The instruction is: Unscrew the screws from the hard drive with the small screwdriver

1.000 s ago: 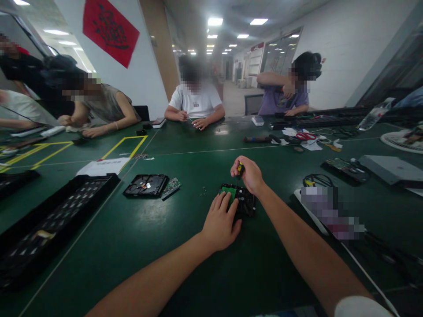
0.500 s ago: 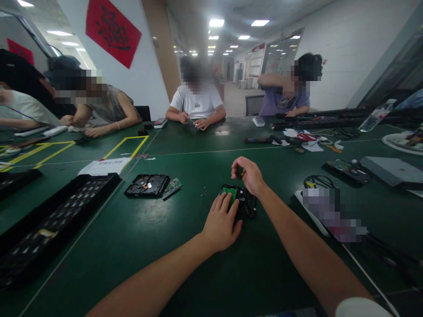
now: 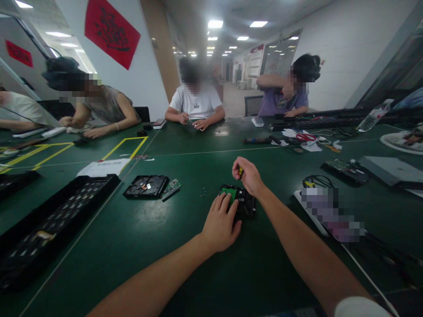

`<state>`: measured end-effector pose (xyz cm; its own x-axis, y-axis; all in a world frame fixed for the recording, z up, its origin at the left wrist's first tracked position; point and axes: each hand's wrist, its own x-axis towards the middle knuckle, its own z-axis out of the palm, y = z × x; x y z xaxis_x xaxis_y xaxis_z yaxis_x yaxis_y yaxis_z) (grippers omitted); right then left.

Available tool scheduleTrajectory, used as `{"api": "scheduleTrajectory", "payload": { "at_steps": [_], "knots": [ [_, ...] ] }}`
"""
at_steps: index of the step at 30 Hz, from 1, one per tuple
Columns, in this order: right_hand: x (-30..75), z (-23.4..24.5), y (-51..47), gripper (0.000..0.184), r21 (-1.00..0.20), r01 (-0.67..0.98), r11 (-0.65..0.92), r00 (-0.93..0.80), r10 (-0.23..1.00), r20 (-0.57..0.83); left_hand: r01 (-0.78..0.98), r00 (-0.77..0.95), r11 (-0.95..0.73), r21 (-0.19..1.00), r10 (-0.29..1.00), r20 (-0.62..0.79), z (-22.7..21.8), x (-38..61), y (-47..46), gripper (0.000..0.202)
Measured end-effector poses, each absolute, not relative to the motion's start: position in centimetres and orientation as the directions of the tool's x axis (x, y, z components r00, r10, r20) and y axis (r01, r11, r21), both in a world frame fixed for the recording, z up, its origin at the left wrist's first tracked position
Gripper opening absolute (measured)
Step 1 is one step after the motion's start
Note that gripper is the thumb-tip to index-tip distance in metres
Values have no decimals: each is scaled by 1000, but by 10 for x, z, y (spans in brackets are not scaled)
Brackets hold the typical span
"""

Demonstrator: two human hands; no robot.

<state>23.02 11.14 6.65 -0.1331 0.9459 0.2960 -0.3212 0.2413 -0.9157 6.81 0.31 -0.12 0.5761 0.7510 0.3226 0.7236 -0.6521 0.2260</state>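
Slightly below the frame's centre, the left hand (image 3: 220, 223) rests parted fingers on a hard drive (image 3: 247, 204) while the right hand (image 3: 250, 176) clamps its own on a screwdriver (image 3: 241, 169).

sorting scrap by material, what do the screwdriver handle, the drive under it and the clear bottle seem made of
Screwdriver handle: probably plastic, by its yellow and dark colouring; finish too small to judge.
Drive: perhaps metal, dull black with silvery spots.
Bottle: probably plastic, glossy and see-through.
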Motion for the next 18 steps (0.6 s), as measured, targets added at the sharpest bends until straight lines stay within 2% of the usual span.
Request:
{"api": "scheduleTrajectory", "payload": {
  "at_steps": [3, 13, 18],
  "knots": [
    [230, 66, 113, 43, -910, -341, 235, -140, 945, 296, 724, 577, -652, 225, 752, 319, -1, 68, 3, 66],
    [239, 61, 118, 27, -919, -277, 280, -79, 947, 313, 723, 578, -651, 229, 753, 316, 0, 68, 3, 67],
    [238, 61, 118, 27, -926, -252, 281, -59, 951, 304, 720, 578, -653, 232, 751, 320, 1, 68, 3, 67]
  ]
}}
